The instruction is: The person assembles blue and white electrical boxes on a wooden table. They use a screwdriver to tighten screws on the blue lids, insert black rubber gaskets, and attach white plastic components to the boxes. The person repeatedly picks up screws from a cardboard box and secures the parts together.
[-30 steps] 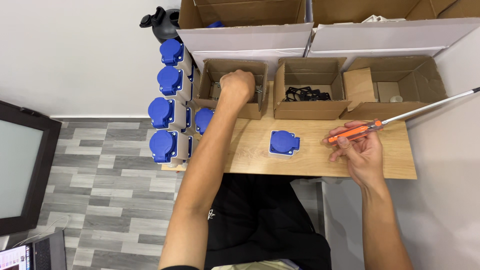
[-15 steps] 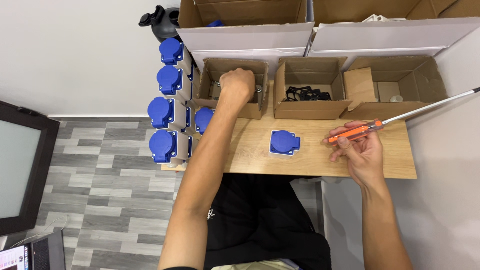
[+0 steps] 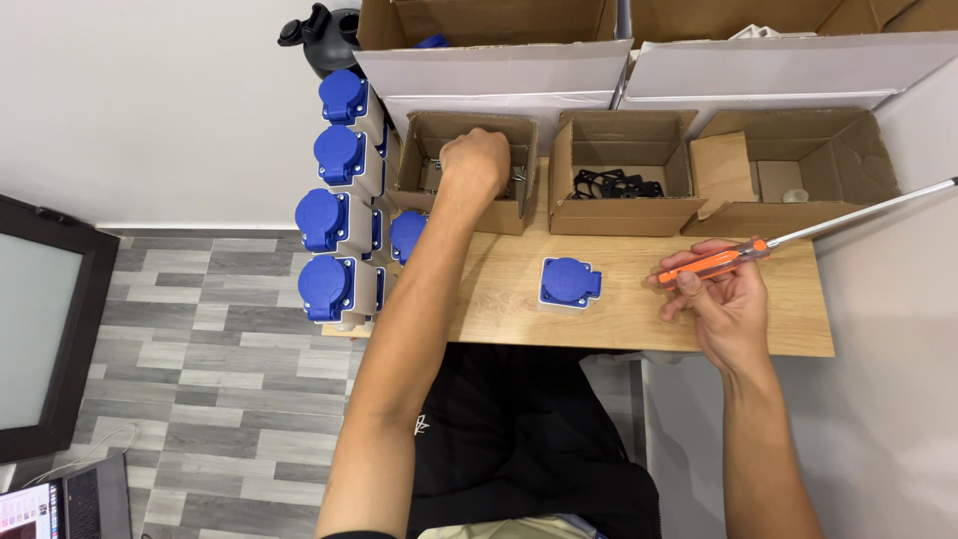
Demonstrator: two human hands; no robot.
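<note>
My left hand (image 3: 475,164) reaches into the leftmost open cardboard box (image 3: 465,172), which holds small metal parts; the fingers are curled down inside and what they grip is hidden. My right hand (image 3: 720,299) holds an orange-handled screwdriver (image 3: 711,262) whose long metal shaft points up to the right. A blue socket cover on a white base (image 3: 570,281) lies on the wooden table (image 3: 619,319) between the two hands, touched by neither.
Several blue-lidded socket units (image 3: 337,212) are stacked at the table's left edge. A middle box (image 3: 621,186) holds black gaskets; a right box (image 3: 788,175) holds a small white part. Two large cardboard boxes (image 3: 499,40) stand behind. A dark monitor (image 3: 40,329) stands at left.
</note>
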